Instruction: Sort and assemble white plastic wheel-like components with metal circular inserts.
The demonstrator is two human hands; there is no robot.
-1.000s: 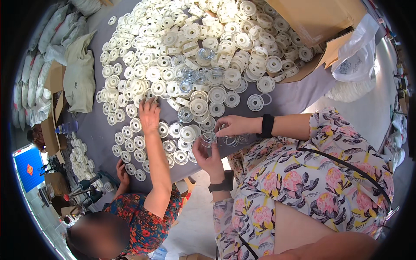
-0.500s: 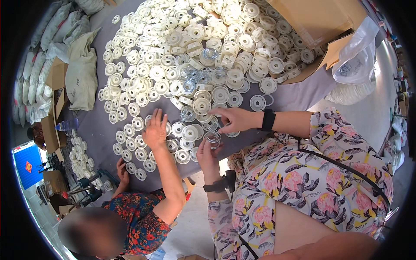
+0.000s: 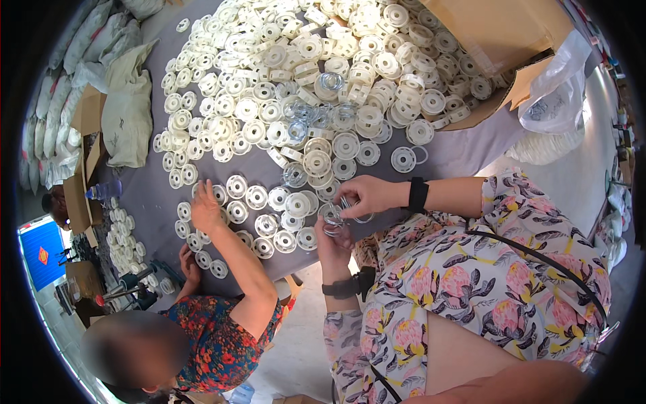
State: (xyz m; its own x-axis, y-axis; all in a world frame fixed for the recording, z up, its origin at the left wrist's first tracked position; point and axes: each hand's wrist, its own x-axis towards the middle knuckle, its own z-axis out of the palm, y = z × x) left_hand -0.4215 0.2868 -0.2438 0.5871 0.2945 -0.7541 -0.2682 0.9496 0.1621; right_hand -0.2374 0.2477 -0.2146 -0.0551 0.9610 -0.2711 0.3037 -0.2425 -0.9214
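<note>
1. Thin silver metal rings (image 3: 330, 215), round without a long axis, lie between both hands: left hand (image 3: 333, 254) below, fingers closed around them; right hand (image 3: 375, 194) above-right, fingertips pinched on them.
2. White round plastic wheels (image 3: 346, 145) crowd the brown cardboard box (image 3: 494, 34).
3. Translucent plastic bag (image 3: 560, 77) holds indistinct silvery pieces (image 3: 538, 108).

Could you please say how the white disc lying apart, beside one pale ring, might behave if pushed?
Lying flat on the grey tabletop, the white disc would probably slide rather than roll. Its even, round outline suggests stiff material, and it might roll if stood on edge.
</note>
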